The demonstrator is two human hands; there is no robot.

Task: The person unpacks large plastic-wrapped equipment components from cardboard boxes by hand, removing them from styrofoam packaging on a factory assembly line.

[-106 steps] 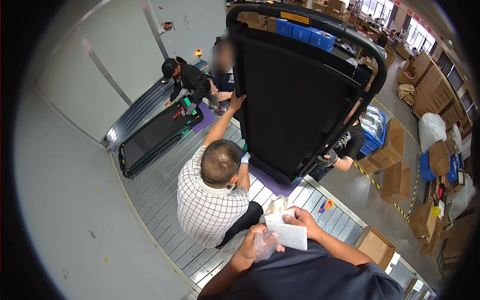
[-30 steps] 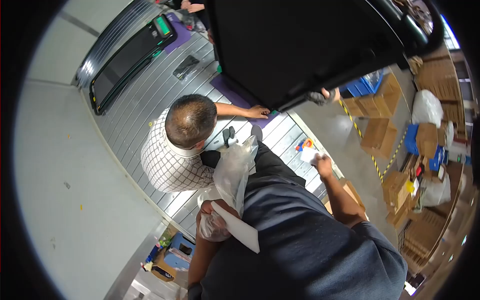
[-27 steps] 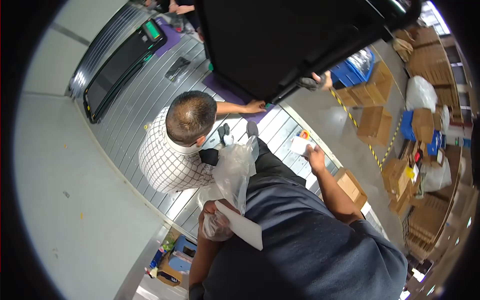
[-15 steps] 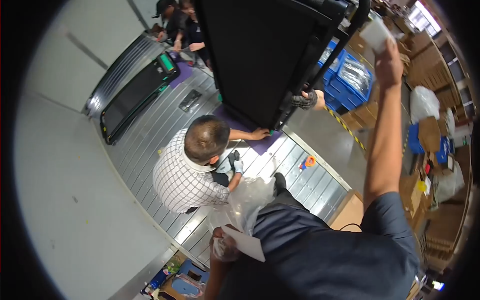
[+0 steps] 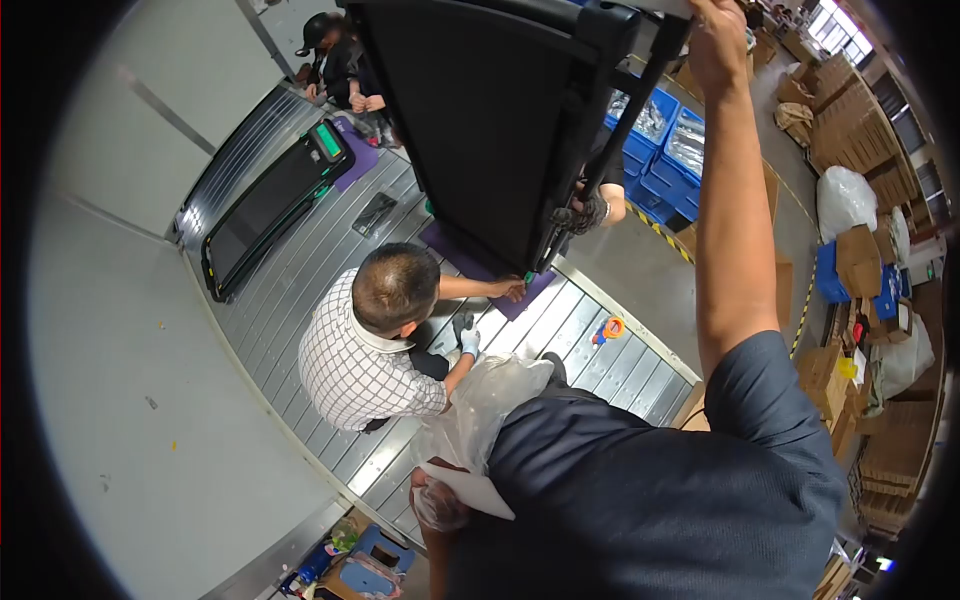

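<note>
A big black treadmill (image 5: 480,130) stands on end on a purple mat (image 5: 470,262) on the roller conveyor (image 5: 300,290). My right hand (image 5: 715,40) is raised to the treadmill's top corner, closed on a white foam piece (image 5: 655,6) that the picture's edge mostly cuts off. My left hand (image 5: 437,505) is low against my body and grips a clear plastic bag (image 5: 480,405) and a white foam sheet (image 5: 468,490). A crouching person in a checked shirt (image 5: 365,365) has one hand at the treadmill's base.
Another person's gloved hand (image 5: 592,212) holds the treadmill frame from behind. A second treadmill (image 5: 270,210) lies flat further along the conveyor, with two people (image 5: 345,70) beside it. An orange and blue tool (image 5: 607,328) lies on the rollers. Blue crates (image 5: 665,150) and cardboard boxes (image 5: 870,140) stand at the right.
My right arm swung up from the conveyor's edge to the treadmill's top with the white foam piece. My left hand kept the bag and foam sheet.
</note>
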